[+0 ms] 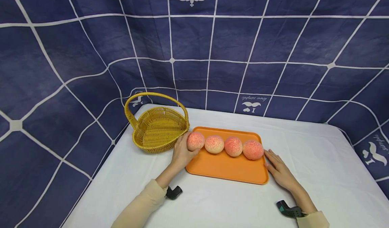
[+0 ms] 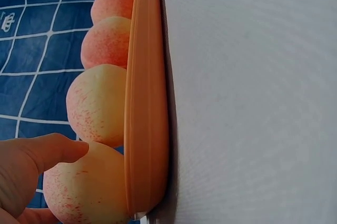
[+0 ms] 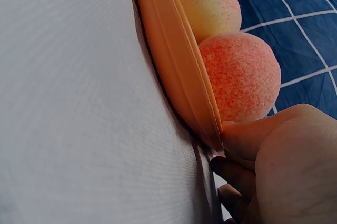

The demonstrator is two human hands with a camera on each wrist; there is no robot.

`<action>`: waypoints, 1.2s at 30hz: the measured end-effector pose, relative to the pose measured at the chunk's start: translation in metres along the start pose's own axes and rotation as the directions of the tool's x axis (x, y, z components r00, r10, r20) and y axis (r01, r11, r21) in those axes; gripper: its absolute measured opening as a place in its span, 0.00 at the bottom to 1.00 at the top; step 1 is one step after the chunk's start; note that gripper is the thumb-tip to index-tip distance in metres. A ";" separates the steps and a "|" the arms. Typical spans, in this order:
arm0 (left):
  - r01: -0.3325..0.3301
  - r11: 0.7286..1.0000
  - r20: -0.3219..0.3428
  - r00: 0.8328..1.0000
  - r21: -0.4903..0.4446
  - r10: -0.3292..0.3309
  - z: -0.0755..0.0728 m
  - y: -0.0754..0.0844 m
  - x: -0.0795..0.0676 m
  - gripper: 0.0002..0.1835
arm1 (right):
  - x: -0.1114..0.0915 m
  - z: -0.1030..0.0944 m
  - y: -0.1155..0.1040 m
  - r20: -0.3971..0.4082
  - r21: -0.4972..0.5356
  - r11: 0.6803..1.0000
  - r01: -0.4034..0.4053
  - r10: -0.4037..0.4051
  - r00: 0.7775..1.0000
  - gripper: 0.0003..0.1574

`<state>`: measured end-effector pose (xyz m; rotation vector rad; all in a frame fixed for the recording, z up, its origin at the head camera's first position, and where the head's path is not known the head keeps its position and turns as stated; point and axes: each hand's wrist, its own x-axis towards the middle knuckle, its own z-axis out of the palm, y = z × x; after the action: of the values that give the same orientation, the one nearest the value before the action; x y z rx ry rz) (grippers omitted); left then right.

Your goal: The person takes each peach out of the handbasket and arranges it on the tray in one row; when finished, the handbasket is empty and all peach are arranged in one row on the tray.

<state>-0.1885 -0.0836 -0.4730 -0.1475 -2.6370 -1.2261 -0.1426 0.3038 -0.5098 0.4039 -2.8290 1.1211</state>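
A row of several pink-and-cream peaches (image 1: 233,146) lies on an orange tray (image 1: 225,170). My left hand (image 1: 182,152) grips the peach (image 1: 196,141) at the row's left end, its thumb (image 2: 66,149) laid across the fruit in the left wrist view. That peach is at the tray's left side. At the opposite end, my right hand (image 1: 280,170) rests against the tray's right edge with its fingers fairly straight. Its thumb (image 3: 239,134) touches the rim in the right wrist view, close to the rightmost peach (image 3: 241,77).
A yellow wicker basket (image 1: 158,147) with a tall arched handle stands behind and left of the tray, near the left hand. White cloth (image 1: 225,204) covers the table. A dark blue curtain (image 1: 231,76) with white lines hangs behind and at both sides.
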 end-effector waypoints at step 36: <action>-0.003 0.999 -0.013 1.000 0.042 0.003 -0.005 0.006 0.000 0.43 | 0.000 -0.001 0.002 -0.009 0.003 1.000 0.003 -0.003 1.000 0.32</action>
<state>-0.1868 -0.0835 -0.4659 -0.1355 -2.6484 -1.1652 -0.1430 0.3057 -0.5107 0.4021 -2.8190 1.1235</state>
